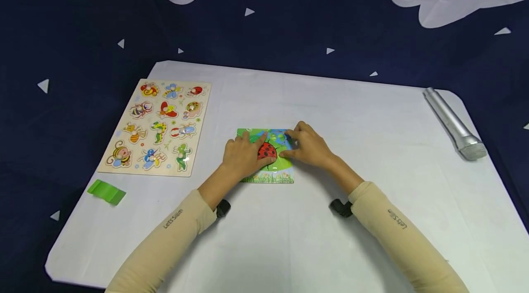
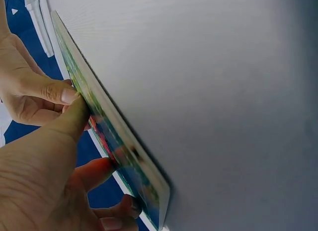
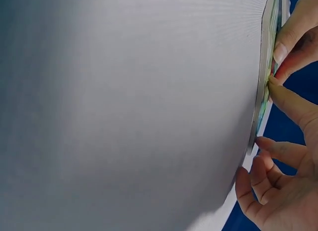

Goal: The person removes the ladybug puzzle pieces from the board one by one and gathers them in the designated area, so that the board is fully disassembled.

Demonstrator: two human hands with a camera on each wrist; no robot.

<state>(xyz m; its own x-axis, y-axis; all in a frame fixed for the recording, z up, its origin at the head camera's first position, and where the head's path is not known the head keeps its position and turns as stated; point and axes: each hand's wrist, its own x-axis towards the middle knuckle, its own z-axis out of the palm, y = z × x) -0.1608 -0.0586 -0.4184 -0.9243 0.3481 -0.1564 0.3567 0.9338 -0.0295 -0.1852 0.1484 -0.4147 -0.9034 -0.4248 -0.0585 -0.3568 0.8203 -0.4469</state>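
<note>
A square ladybug jigsaw puzzle lies flat on the white table, its picture showing a red spotted ladybug on green leaves. Across its left part rests my left hand, thumb and fingertips pressing the picture around the ladybug and covering that side. My right hand is at the right side, with the thumb on the picture and the index finger at the upper right corner. In the left wrist view, the puzzle's thick pale edge shows below the fingers. The right wrist view has the right thumb touching the surface close to the left hand.
A wooden insect peg puzzle with several knobbed pieces lies at the back left. Nearer me on that side is a creased green strip. A silver microphone lies by the right edge. Behind the table hangs a dark blue cloth.
</note>
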